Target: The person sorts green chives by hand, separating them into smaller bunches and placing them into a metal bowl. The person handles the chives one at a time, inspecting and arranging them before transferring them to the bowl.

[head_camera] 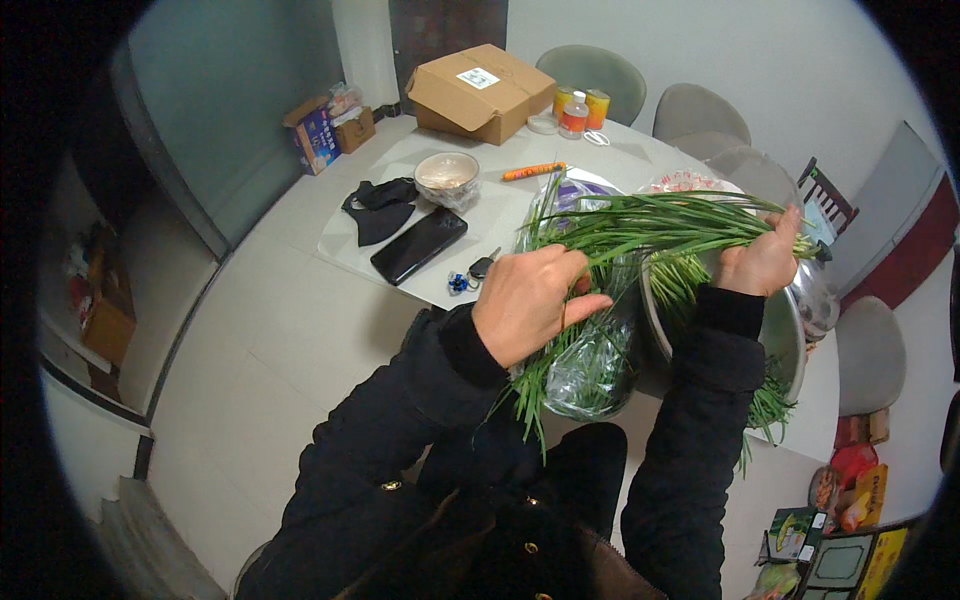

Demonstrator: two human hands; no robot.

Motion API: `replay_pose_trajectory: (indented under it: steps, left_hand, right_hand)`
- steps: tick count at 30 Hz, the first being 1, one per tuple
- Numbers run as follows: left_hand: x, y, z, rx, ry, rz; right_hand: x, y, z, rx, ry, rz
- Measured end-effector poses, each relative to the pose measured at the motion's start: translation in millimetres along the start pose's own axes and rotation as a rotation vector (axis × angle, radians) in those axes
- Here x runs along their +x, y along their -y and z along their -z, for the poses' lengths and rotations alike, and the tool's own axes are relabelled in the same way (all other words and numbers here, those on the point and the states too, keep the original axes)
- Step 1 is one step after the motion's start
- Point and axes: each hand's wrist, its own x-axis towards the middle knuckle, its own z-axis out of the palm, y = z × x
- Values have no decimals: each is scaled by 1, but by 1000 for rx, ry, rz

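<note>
My right hand (pixel 757 255) grips a bunch of long green chives (pixel 652 217) by the pale stem ends, and the leaves stretch left across the table edge. My left hand (pixel 536 300) is at the leafy end, fingers curled and thumb extended; whether a leaf is pinched there is unclear. Below the hands, a clear plastic bag (pixel 589 382) holds more greens, with loose leaves hanging out. Under my right forearm stands a large metal basin (pixel 791 352), partly hidden, with more chives (pixel 675 281) inside. Other greens (pixel 769 405) lie by its near right side.
On the white table (pixel 495 217) lie a black phone (pixel 418 246), keys (pixel 480 268), a black face mask (pixel 379 210), a bowl (pixel 448 176) in plastic wrap and an orange tube-shaped packet (pixel 532 172). Farther back are a cardboard box (pixel 480 90) and a bottle (pixel 574 116). Chairs (pixel 701 116) surround it.
</note>
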Motion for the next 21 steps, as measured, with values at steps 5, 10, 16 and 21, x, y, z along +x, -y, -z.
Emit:
replay_pose_trajectory:
  steps: [5,10,16,21]
  left_hand:
    - [16,-11,-21,-257,-123,28]
    - [30,-14,-36,-209,-191,-75]
    - [37,-12,-45,-174,-271,-109]
    - [36,-8,-46,-342,-232,0]
  right_hand:
    - [-10,-6,1,14,22,19]
    - [-9,-14,4,-9,39,10]
    - [-9,-18,6,-17,81,53]
    - [-14,-19,6,-26,77,25]
